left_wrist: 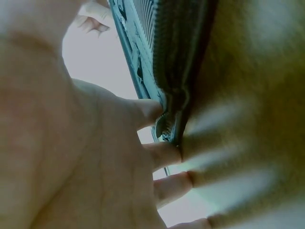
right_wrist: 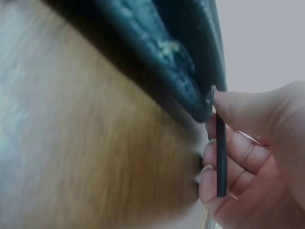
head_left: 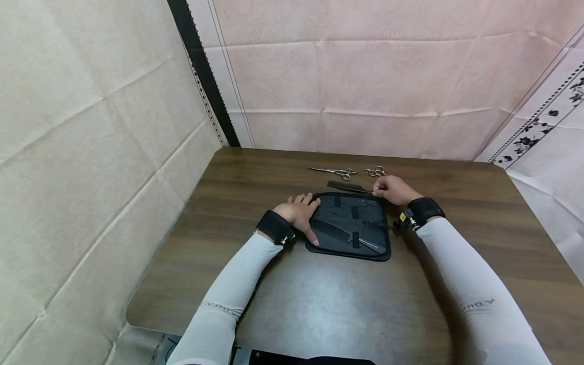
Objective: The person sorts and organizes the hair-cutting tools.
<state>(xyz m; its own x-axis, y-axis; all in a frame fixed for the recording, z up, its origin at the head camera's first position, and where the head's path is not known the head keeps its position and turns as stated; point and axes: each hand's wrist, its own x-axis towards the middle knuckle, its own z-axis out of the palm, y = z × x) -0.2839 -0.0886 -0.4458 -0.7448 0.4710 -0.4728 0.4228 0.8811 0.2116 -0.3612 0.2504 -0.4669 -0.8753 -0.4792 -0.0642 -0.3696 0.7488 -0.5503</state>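
Observation:
A black zip case (head_left: 335,249) lies open-faced on the table, with straps across its inside. Under one strap is a long tool (head_left: 371,246) with a dark broad end and a grey handle. My left hand (head_left: 298,214) rests at the case's left edge, thumb over the rim and fingers spread; in the left wrist view the fingertips reach the tabletop. Just beyond the case's far edge lies a black comb (head_left: 344,186). Its thin right end (right_wrist: 221,162) is pinched between the thumb and fingers of my right hand (head_left: 393,189).
Behind the comb lie a pair of scissors (head_left: 337,171) and a second pair (head_left: 377,171), partly hidden by the right hand. The brown wooden table (head_left: 228,203) is bordered by pale cloth hangings (head_left: 365,76) at the back and sides.

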